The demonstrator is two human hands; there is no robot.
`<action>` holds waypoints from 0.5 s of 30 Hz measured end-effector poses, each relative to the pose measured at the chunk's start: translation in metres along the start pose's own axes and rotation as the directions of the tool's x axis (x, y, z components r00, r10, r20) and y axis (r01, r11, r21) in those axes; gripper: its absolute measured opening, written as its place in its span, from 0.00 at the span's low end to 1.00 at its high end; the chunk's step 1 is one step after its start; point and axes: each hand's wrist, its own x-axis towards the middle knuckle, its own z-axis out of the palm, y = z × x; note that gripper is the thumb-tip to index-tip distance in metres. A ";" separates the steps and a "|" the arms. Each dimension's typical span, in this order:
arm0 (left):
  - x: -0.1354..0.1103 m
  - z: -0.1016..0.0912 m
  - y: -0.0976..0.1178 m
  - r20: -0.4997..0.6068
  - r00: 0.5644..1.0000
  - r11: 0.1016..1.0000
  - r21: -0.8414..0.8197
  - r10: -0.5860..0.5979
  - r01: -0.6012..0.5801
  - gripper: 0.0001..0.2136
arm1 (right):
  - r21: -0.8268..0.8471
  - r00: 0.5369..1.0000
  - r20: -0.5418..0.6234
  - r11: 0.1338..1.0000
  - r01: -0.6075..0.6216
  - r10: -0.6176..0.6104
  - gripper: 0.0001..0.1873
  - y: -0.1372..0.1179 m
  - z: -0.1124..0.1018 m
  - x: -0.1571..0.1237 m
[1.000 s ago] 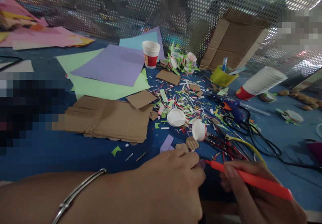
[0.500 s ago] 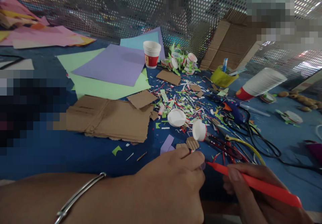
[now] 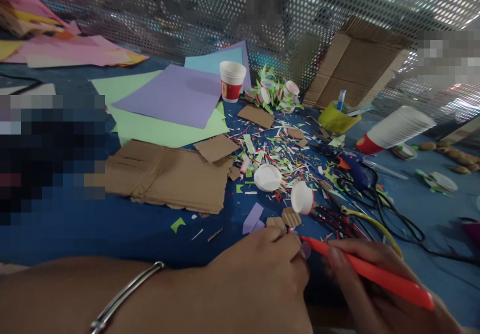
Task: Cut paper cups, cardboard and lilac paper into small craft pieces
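Note:
My right hand (image 3: 360, 279) is closed around a red marker pen (image 3: 382, 274), its tip pointing left and reaching the fingers of my left hand (image 3: 262, 274). Those left fingers are closed on a small purple piece of paper (image 3: 306, 250), mostly hidden behind them. Just beyond my left knuckles lie purple paper strips (image 3: 253, 218) and small cardboard pieces (image 3: 291, 217). A cut-down paper cup (image 3: 302, 197) rests on its side near them, and a white cup bottom (image 3: 267, 177) is a little farther back.
Paper scraps litter the blue table. Scissors (image 3: 333, 220), a glue gun (image 3: 358, 171) with its black cord, and a stack of cups (image 3: 397, 129) are at right. Flat cardboard (image 3: 180, 181), purple paper (image 3: 172, 94) and an upright cup (image 3: 232, 81) lie left and back.
The red marker pen has moved left with my right hand, its tip now against the left fingers. The view has shifted slightly. My left hand keeps its grip.

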 end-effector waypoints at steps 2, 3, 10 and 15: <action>0.001 0.007 -0.001 -0.013 1.000 1.000 -0.017 0.005 -0.006 0.09 | 0.030 1.000 0.013 0.999 0.019 -0.020 0.16 0.001 0.001 0.003; 0.001 0.011 -0.001 -0.041 0.999 1.000 -0.016 0.014 -0.015 0.10 | 0.042 1.000 0.018 0.999 0.022 -0.023 0.16 0.001 0.002 0.004; 0.002 0.020 -0.004 -0.100 0.995 1.000 0.009 -0.013 0.014 0.09 | 0.053 1.000 0.028 0.999 0.012 -0.013 0.16 0.001 0.004 0.007; 0.003 0.021 -0.004 -0.157 0.988 1.000 0.010 -0.002 0.004 0.10 | -0.014 0.993 0.070 0.995 0.096 -0.095 0.19 0.003 0.001 0.013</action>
